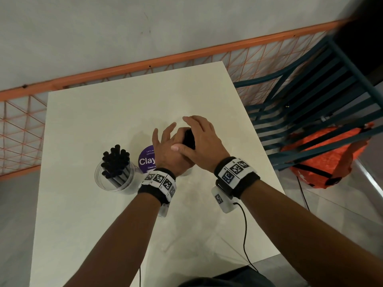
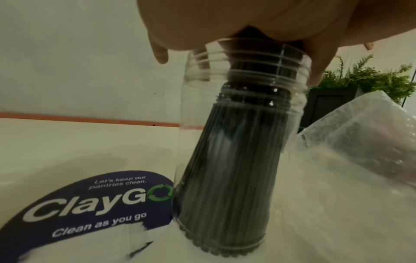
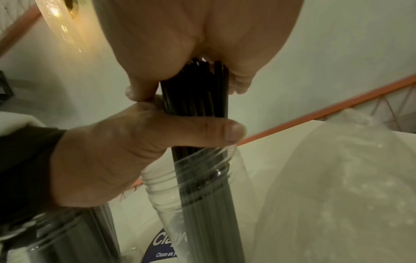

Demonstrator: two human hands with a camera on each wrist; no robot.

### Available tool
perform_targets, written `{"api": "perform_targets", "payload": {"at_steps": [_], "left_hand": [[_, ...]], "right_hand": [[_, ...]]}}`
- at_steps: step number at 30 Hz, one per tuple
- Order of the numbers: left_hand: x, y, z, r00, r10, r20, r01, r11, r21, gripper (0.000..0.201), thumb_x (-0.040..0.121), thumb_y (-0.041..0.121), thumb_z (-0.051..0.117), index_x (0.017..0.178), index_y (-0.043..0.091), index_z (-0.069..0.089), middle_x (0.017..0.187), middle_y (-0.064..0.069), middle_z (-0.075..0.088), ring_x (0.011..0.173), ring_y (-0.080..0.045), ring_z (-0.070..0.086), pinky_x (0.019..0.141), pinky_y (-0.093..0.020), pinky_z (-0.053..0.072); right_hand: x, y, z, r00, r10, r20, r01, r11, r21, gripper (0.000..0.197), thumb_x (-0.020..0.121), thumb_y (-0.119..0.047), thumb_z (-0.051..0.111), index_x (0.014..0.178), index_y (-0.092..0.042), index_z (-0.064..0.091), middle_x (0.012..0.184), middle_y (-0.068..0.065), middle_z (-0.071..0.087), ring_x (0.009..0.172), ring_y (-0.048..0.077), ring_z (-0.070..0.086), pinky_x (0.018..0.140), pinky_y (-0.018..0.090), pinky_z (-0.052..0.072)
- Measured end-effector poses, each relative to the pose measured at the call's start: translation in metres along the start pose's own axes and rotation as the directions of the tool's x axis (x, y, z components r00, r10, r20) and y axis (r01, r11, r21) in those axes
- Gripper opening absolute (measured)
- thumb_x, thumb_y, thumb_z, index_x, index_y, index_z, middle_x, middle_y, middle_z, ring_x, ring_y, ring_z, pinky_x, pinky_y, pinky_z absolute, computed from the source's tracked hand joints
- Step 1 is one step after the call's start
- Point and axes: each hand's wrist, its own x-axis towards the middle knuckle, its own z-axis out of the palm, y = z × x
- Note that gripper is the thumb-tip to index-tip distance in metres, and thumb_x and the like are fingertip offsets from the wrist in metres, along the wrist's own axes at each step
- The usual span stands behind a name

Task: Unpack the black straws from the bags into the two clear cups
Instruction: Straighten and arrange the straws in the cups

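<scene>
A bundle of black straws [image 1: 189, 138] stands in a clear cup [image 2: 245, 85] on the white table [image 1: 93, 224]. My left hand [image 1: 165, 146] grips the bundle just above the cup's rim, its thumb [image 3: 202, 131] across the straws [image 3: 195, 89]. My right hand [image 1: 199, 137] covers the straw tops, with thumb and a finger down either side. In the head view the hands hide this cup. To the left, a second clear cup [image 1: 115, 179] holds several black straws [image 1: 116, 160].
A purple round ClayGo sticker [image 2: 90, 204] lies on the table between the cups. A crumpled clear plastic bag [image 2: 360, 142] lies right of the held cup. An orange mesh rail [image 1: 20, 121] runs behind the table; a blue chair [image 1: 310, 90] and orange bag [image 1: 323, 160] stand at right.
</scene>
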Motion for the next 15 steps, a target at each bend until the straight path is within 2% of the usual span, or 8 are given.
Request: {"api": "perform_targets", "payload": {"at_steps": [3,6,7,10,12,15], "left_hand": [[-0.0026,0.0041,-0.0037,1.0,-0.006,-0.02,0.005,1.0,-0.02,0.06,0.078,0.048,0.066,0.133,0.026,0.054,0.14,0.005,0.055,0.146,-0.029,0.031,0.119,-0.062,0.011],[-0.0062,0.0082,-0.0051,0.992,-0.014,-0.126,0.0,0.993,-0.115,0.067,0.073,0.041,0.078,0.131,0.016,0.055,0.14,-0.007,0.057,0.137,-0.038,0.045,0.114,-0.068,0.02],[-0.0067,0.008,-0.0041,0.988,-0.014,-0.154,-0.005,0.992,-0.125,0.07,0.071,0.041,0.079,0.131,0.018,0.051,0.139,-0.009,0.058,0.134,-0.04,0.048,0.113,-0.069,0.022],[-0.0059,0.0052,0.0005,0.987,-0.027,-0.156,0.004,0.989,-0.147,0.086,0.067,0.047,0.08,0.132,0.029,0.026,0.137,-0.007,0.059,0.133,-0.038,0.05,0.114,-0.068,0.022],[-0.0053,0.0023,0.0033,0.989,-0.032,-0.143,0.008,0.985,-0.17,0.093,0.065,0.051,0.08,0.133,0.031,0.021,0.135,-0.004,0.061,0.134,-0.035,0.049,0.116,-0.065,0.02],[-0.0041,0.0006,0.0045,0.994,-0.057,-0.095,0.035,0.976,-0.215,0.093,0.065,0.057,0.074,0.135,0.033,0.018,0.131,-0.003,0.063,0.137,-0.031,0.045,0.119,-0.061,0.016]], "right_hand": [[0.0045,0.0009,-0.0004,1.0,0.001,-0.016,0.0,0.996,0.094,0.073,0.084,-0.048,0.07,0.143,-0.019,0.041,0.143,0.002,0.04,0.13,0.018,0.041,0.101,0.034,0.044],[0.0088,0.0025,-0.0029,0.999,0.034,-0.038,-0.027,0.984,0.174,0.073,0.078,-0.047,0.077,0.139,-0.023,0.045,0.139,-0.001,0.042,0.125,0.013,0.046,0.095,0.025,0.04],[0.0099,0.0032,-0.0036,0.998,0.045,-0.046,-0.035,0.982,0.187,0.075,0.075,-0.047,0.079,0.138,-0.023,0.046,0.138,-0.001,0.043,0.125,0.014,0.046,0.096,0.026,0.04],[0.0091,0.0057,-0.0038,0.998,0.038,-0.047,-0.029,0.985,0.173,0.082,0.067,-0.052,0.082,0.136,-0.027,0.046,0.138,-0.003,0.044,0.126,0.015,0.045,0.101,0.034,0.044],[0.0067,0.0073,-0.003,0.999,0.008,-0.039,-0.002,0.989,0.147,0.085,0.064,-0.056,0.081,0.136,-0.029,0.045,0.139,-0.004,0.044,0.127,0.016,0.043,0.102,0.038,0.046],[0.0006,0.0099,-0.0055,0.999,0.001,-0.042,0.005,0.989,0.149,0.085,0.065,-0.054,0.082,0.137,-0.028,0.045,0.14,-0.004,0.043,0.129,0.017,0.043,0.102,0.04,0.047]]}}
